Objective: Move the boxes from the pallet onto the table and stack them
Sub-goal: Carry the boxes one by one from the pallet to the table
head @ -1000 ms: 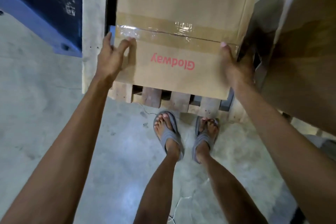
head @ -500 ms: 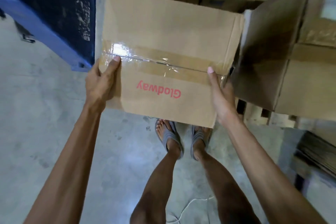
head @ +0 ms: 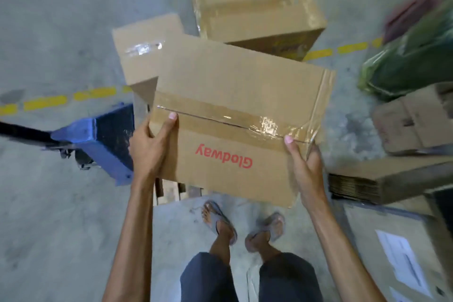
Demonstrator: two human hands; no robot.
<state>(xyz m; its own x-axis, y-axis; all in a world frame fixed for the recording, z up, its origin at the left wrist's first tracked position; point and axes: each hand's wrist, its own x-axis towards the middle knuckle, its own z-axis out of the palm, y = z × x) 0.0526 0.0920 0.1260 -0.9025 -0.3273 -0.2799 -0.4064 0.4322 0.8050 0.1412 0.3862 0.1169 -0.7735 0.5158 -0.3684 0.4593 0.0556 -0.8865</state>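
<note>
One taped-shut Glodway box (head: 240,91), gripped by left hand (head: 150,148), right hand (head: 306,169).

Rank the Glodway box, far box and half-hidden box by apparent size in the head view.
1. Glodway box, though held nearest the camera.
2. far box.
3. half-hidden box; partly covered, so its rank is unsure.

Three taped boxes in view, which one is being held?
The Glodway box, the nearest one, printed in red: the left hand and right hand grip its side edges. The left box and far box behind it lie unheld.
</note>
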